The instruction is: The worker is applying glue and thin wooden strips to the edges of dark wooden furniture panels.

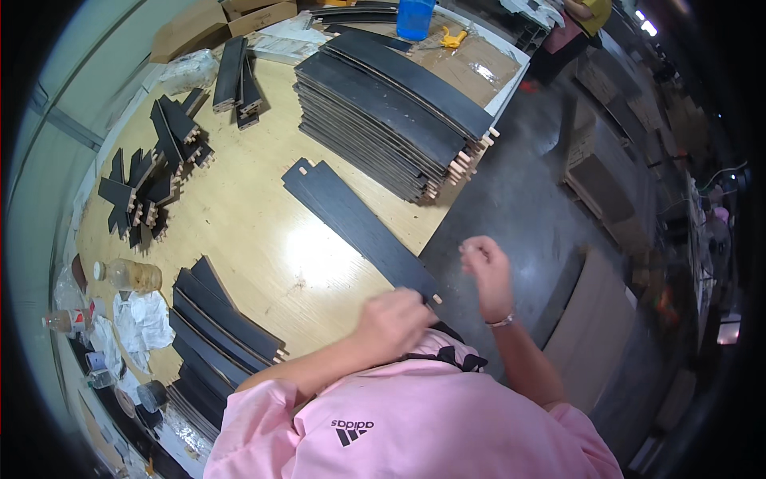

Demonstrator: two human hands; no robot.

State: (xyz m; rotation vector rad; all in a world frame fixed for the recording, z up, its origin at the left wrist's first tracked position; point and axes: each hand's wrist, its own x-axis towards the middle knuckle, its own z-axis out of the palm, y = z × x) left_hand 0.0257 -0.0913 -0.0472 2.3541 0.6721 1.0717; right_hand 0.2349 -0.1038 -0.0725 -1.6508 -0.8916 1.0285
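A long black board [359,227] lies slantwise on the table, its near end jutting past the edge, with a pale wooden dowel at each end. My left hand [395,323] is curled closed beside that near end; what its fingers hold, if anything, is hidden. To the right, off the table's edge, my right hand [485,275] is raised with its fingers bent in to the thumb. Anything pinched there is too small to make out. Beyond the board rises a tall stack of black curved boards [383,112] with dowels poking from their ends.
Another stack of black boards [215,319] sits at the near left. Short black pieces [144,184] with dowels are heaped farther left, near a bottle [132,275]. At the back are a blue container [414,19], yellow-handled scissors [452,37] and a cardboard box [187,32].
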